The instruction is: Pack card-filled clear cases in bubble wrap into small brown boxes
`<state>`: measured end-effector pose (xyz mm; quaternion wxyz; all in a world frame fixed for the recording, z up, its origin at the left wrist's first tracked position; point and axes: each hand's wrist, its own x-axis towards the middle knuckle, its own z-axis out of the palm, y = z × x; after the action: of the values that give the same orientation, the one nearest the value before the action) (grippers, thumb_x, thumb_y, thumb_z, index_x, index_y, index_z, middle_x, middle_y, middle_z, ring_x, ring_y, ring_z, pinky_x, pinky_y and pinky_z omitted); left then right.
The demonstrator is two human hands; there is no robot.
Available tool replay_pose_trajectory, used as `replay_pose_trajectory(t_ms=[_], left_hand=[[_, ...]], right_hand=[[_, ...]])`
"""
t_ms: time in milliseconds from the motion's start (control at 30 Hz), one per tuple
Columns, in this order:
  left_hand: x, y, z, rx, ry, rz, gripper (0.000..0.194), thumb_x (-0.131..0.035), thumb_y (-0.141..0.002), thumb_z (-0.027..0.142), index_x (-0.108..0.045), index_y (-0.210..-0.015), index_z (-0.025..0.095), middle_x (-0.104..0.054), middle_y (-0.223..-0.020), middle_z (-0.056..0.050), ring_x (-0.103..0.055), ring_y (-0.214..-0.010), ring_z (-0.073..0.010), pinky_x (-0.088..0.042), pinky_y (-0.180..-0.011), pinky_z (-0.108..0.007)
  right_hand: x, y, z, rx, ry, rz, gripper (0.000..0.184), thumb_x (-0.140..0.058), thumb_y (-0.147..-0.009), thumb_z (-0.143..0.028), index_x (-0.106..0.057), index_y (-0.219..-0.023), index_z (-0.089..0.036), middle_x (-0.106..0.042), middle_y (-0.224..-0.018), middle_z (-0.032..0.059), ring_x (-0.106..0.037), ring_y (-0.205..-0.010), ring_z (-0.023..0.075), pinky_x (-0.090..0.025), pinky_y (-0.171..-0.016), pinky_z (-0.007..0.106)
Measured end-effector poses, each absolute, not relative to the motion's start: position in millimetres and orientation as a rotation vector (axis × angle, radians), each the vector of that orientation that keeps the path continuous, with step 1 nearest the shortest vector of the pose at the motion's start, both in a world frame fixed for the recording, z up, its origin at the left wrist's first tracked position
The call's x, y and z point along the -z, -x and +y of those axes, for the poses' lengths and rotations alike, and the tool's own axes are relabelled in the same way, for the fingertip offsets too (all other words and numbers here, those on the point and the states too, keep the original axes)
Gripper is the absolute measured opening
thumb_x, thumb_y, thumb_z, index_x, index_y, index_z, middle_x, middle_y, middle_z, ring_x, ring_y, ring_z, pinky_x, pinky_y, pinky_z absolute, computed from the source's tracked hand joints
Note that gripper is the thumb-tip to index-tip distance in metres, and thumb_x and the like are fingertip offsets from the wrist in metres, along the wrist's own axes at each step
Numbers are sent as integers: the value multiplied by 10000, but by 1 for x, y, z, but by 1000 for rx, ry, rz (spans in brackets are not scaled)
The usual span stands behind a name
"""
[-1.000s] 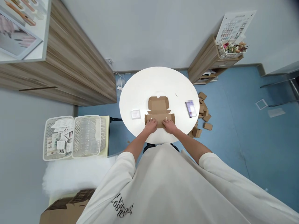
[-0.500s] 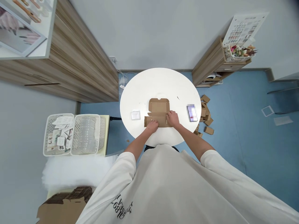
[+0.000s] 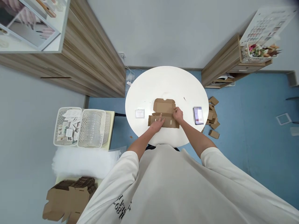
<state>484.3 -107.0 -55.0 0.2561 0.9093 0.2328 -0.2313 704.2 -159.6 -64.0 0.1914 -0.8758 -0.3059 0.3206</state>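
A brown cardboard box blank [image 3: 164, 108], partly unfolded, lies on the round white table [image 3: 163, 81] in front of me. My left hand [image 3: 157, 124] rests on its near panel at the left with the fingers apart. At the blank's right edge, near the middle fold, my right hand [image 3: 178, 115] pinches a small side flap. Left of the cardboard sits a small clear plastic case [image 3: 140, 113]. A purple-and-white flat item [image 3: 198, 115], blurred over, lies on the right of the table.
Several small cardboard boxes [image 3: 213, 115] are heaped on the floor to the right. On my left stand white baskets [image 3: 106, 127] with papers and clear cases, white wrapping sheets [image 3: 84, 161] and stacked flat cardboard [image 3: 67, 199]. Wooden cabinets [image 3: 100, 56] flank the table.
My left hand has shifted up onto the near panel, its fingers now spread. My right hand has moved slightly up along the right edge to the flap. The whole view has swung a little.
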Motion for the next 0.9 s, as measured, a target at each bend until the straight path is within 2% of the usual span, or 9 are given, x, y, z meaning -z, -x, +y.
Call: replay_pose_trajectory(t_ms=[67,200,367,467,567,633,733,900], left_hand=[[53,-485,-106,649,-2454,650,812,-563,-909,142,-163,-1592,323,179,-1674,-188,-673,-1069,-306,-579,-800,-441],[49,-487,-105,644,-2438,645,744,-584,-887,137,-267,-1540,295,115,-1683,-195,-688,-1018,-305,-587,-775,-446],[44,-487,-105,625,-2413,639,605,-590,-870,117,-391,-1428,238,109,-1689,-185,-684,-1039,-311,-577,-812,-458],[44,-485,-106,626,-2414,640,500,-589,-889,130,-432,-1356,219,58,-1693,-189,-674,-1059,-310,-570,-823,-456],[43,-483,-105,608,-2425,628,421,-593,-901,146,-462,-1296,210,30,-1694,-186,-666,-1070,-309,-566,-823,-454],[43,-482,-104,602,-2421,624,405,-588,-904,145,-473,-1286,210,33,-1694,-183,-673,-1055,-301,-566,-821,-454],[43,-482,-104,610,-2424,625,405,-585,-899,133,-478,-1283,208,41,-1695,-181,-680,-1037,-292,-568,-818,-447],[45,-479,-108,595,-2453,624,467,-569,-866,84,-473,-1304,216,27,-1698,-169,-675,-1041,-289,-563,-815,-433]], right_hand=[[58,-704,-165,-923,2470,-880,375,-471,-887,-208,-548,-1254,-230,-707,-1050,73,-633,-943,231,-487,-775,312],[45,-701,-174,-976,2540,-982,403,-406,-926,-214,-518,-1313,-226,-701,-1080,73,-631,-943,234,-485,-769,314],[25,-679,-185,-608,2678,-1252,444,-364,-990,-257,-419,-1422,-170,-585,-1310,165,-536,-1173,300,-428,-958,409],[20,-657,-196,-867,2573,-1518,518,-433,-996,-305,-360,-1490,-169,-602,-1308,165,-565,-1140,298,-433,-944,388],[22,-639,-205,-1110,2522,-1663,865,-613,-924,-430,-138,-1605,-187,-503,-1466,176,-482,-1306,326,-441,-946,373],[25,-634,-206,-1177,2556,-1675,1013,-663,-890,-465,-27,-1626,-182,-447,-1520,196,-431,-1370,335,-439,-963,374],[30,-632,-205,-1214,2584,-1679,1048,-655,-901,-451,44,-1630,-171,-449,-1519,212,-465,-1353,327,-453,-946,364],[33,-628,-204,-1177,2620,-1660,1017,-633,-918,-389,57,-1632,-170,-489,-1492,212,-537,-1288,330,-473,-921,360]])
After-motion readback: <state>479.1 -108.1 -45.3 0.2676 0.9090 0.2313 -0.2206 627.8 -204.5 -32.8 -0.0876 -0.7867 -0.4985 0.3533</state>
